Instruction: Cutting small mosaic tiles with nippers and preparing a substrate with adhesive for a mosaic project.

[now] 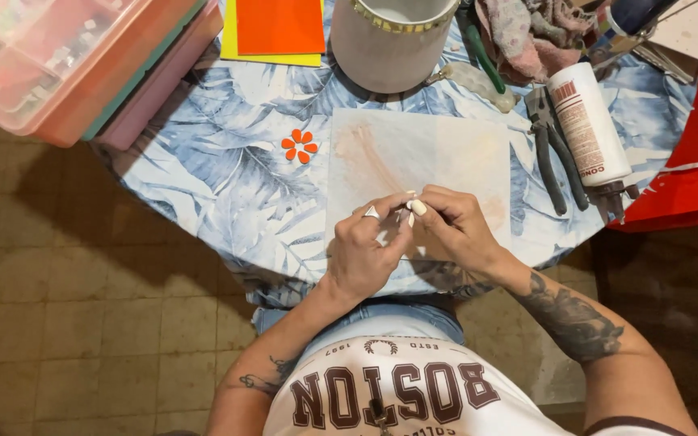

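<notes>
Both hands are meeting above the near edge of a pale work mat (438, 153) that is lying on a table covered with a blue leaf-print cloth (212, 173). The left hand (365, 250) and the right hand (456, 228) are pinching a small whitish piece (418, 207) between their fingertips; its exact shape cannot be determined. An orange flower cutout (300, 146) is lying left of the mat. Pliers (555, 157) and a white glue bottle (587, 121) are lying to the right. A pale cylindrical container (385, 40) is standing at the far side, beside orange and yellow sheets (276, 28). Plastic storage boxes (66, 64) are overhanging the far left edge.
</notes>
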